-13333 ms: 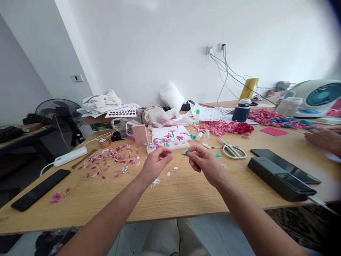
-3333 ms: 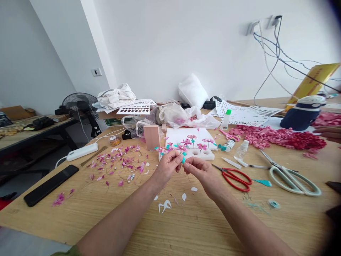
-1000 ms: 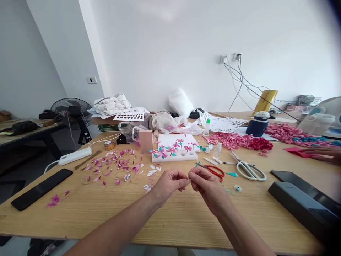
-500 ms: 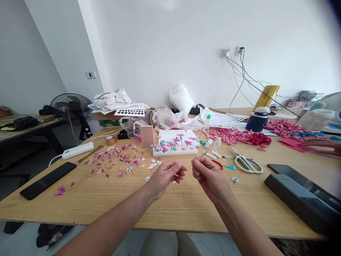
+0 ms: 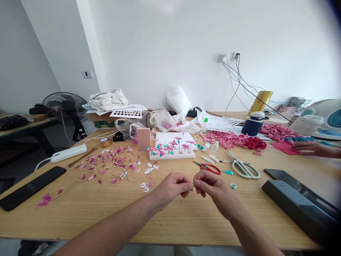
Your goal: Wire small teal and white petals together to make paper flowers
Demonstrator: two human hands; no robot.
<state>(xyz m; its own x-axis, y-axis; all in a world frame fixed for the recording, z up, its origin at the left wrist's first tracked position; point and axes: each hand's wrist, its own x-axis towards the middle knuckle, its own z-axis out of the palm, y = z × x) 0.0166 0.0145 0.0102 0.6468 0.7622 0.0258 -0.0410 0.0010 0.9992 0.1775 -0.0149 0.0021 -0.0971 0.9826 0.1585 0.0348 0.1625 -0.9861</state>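
Observation:
Over the front of the table, my left hand [image 5: 174, 188] and my right hand [image 5: 211, 186] are close together, fingertips nearly meeting. My right hand is closed in a pinch, with a narrow teal strip [image 5: 205, 168] sticking up from its fingers. The thumb and index finger of my left hand are pressed together too; what they pinch is too small to make out. Just beyond my right hand lie red-handled scissors [image 5: 214, 169]. Farther back, pink wire-stemmed flowers [image 5: 170, 148] with teal leaves stand in a white foam block [image 5: 173, 155].
Loose pink petals [image 5: 114, 165] and white petal pieces [image 5: 145, 187] lie left. Large scissors [image 5: 246, 169], a thread spool [image 5: 233, 186] and a dark grey case [image 5: 293, 206] are right. Another person's hand [image 5: 306, 147] touches red paper [image 5: 283, 147]. A phone [image 5: 32, 188] lies far left.
My hands have come together from a small gap and sit slightly lower in view. The left fingers have closed into a pinch. The red-handled scissors show more fully. The view has shifted slightly.

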